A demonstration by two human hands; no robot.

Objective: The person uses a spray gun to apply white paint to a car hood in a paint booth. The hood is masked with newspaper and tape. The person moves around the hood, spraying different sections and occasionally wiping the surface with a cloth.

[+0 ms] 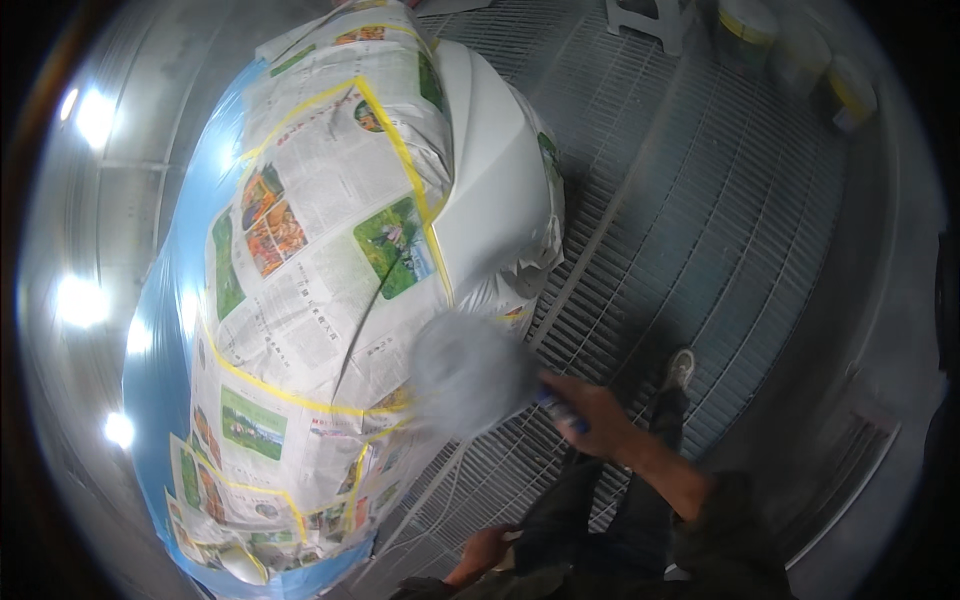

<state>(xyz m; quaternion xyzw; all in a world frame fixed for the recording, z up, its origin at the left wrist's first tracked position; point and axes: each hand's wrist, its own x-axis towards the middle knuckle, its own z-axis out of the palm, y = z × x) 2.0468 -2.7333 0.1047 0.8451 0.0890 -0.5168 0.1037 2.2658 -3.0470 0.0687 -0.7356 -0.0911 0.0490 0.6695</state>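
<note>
My right hand (597, 415) is closed round the blue handle of a spray gun (561, 408). Its round, greyish cup (470, 375) looks blurred and covers part of the car body behind it. That car body is wrapped in newspaper sheets (320, 235) edged with yellow tape, and a smooth pale panel (490, 180) on it is left uncovered. The gun is near the lower end of this panel. Low down by my legs, my left hand (487, 550) has its fingers curled, with a small pale bit showing beside it; what it holds is unclear.
Blue plastic film (165, 320) drapes the car's far left side. A thin pale hose (446, 505) curves over the slatted metal floor (690, 230). My shoe (681, 368) stands on the slats. At the far right are a white stool (650, 18) and several buckets (748, 35).
</note>
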